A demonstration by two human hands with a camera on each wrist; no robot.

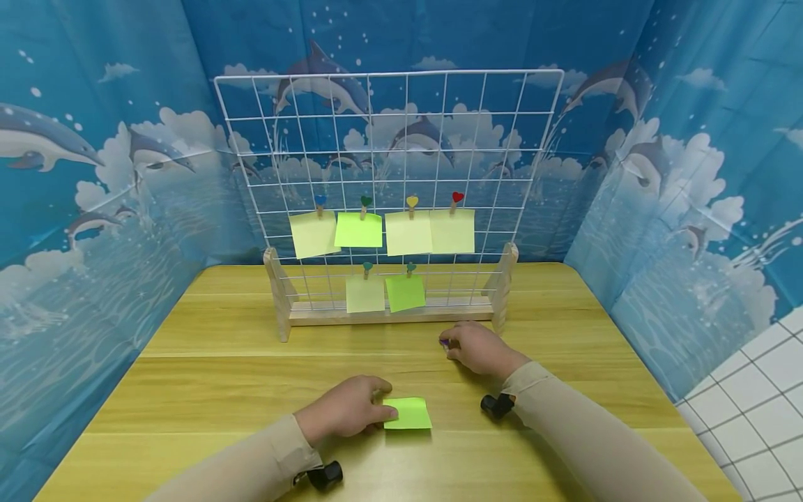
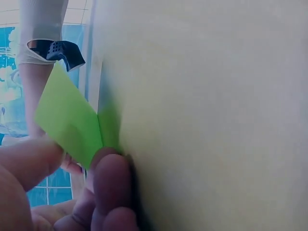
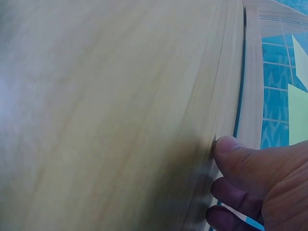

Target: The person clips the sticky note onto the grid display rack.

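My left hand (image 1: 351, 408) pinches the left edge of a bright green sticky note (image 1: 410, 414), just above the tabletop. In the left wrist view, the note (image 2: 70, 115) tilts up between thumb and fingers. Farther out, my right hand (image 1: 479, 348) holds a small purple clothespin (image 1: 445, 343) at its fingertips, in front of the rack's base; the fingers cover most of it. The white wire grid rack (image 1: 407, 150) carries two rows of yellow and green notes. Small heart-topped clothespins fasten them, such as a red one (image 1: 456, 198) and a yellow one (image 1: 412, 202).
Wooden feet (image 1: 500, 286) and a wooden bar (image 1: 389, 317) support the rack at the back of the wood-grain table (image 1: 207, 362). Blue dolphin-print curtains (image 1: 75, 230) surround it. White tiles (image 1: 753, 397) show at the right. A black wrist device (image 1: 498, 406) sits under the right sleeve.
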